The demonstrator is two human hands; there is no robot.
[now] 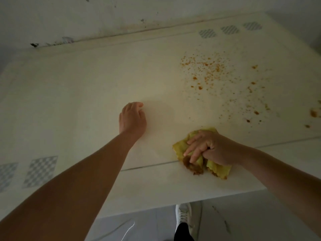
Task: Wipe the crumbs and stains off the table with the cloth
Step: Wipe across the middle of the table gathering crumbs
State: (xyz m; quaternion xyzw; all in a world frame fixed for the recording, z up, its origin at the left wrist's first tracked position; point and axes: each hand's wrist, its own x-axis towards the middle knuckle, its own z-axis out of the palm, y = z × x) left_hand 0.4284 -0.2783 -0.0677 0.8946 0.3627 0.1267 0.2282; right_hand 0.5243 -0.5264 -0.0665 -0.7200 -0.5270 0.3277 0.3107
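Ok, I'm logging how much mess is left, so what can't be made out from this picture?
Head view only:
- Table under the yellow cloth: hidden by the cloth and right hand.
- Orange crumbs further right: cut off by the frame edge.
- Surface under the left hand: covered.
- Faint stains: dim light blurs them.

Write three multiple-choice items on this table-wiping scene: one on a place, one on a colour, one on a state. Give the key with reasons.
1. Where do most loose crumbs lie on the table?
A. Far right
B. Far left
C. Under the left hand

2. What colour is the cloth?
A. Blue
B. Yellow-green
C. Red

3. What is the left hand doing?
A. Gripping the cloth
B. Lifting a cup
C. Resting on the bare table

Key: 1 A, the orange specks spread beyond the right hand; 2 B, the fabric shows yellow-green around the fingers; 3 C, it lies empty on the surface, apart from the cloth.
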